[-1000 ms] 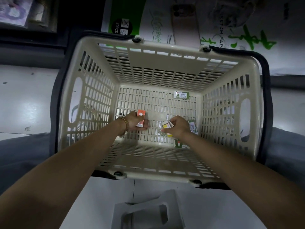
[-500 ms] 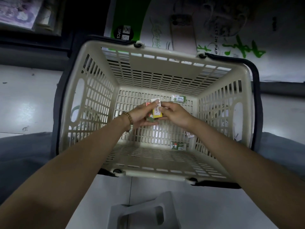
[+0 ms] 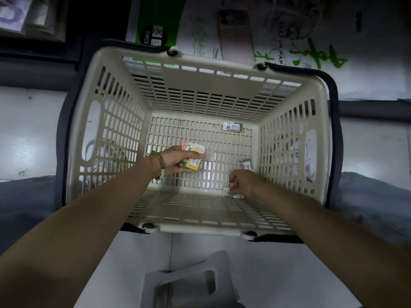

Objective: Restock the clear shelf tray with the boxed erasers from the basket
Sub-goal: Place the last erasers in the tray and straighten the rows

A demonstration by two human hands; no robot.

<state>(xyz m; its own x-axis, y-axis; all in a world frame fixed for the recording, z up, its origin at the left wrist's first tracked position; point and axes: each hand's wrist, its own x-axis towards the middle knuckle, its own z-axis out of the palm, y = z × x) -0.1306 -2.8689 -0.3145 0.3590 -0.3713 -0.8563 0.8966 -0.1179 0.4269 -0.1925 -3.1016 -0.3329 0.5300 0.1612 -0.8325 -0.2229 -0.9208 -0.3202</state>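
A beige slatted basket [image 3: 115, 134] stands on the floor below me. Inside it, my left hand [image 3: 178, 160] grips a small stack of boxed erasers [image 3: 194, 160], orange, green and yellow. My right hand [image 3: 243, 182] reaches down to the near right of the basket floor and pinches a green boxed eraser [image 3: 227, 191] lying there. Another green eraser box [image 3: 247, 164] leans by the right wall. A third green box [image 3: 232, 126] lies at the far edge of the basket floor. The clear shelf tray is not in view.
Dark basket handles [image 3: 334, 121] hang down along both sides. Large paper packs [image 3: 311, 36] with green print lie behind the basket. A grey plastic stool [image 3: 191, 283] stands on the white floor just in front of me.
My right hand has left the stack in my left hand and dropped to the near right of the basket floor, onto a green box. My left hand keeps the stack.
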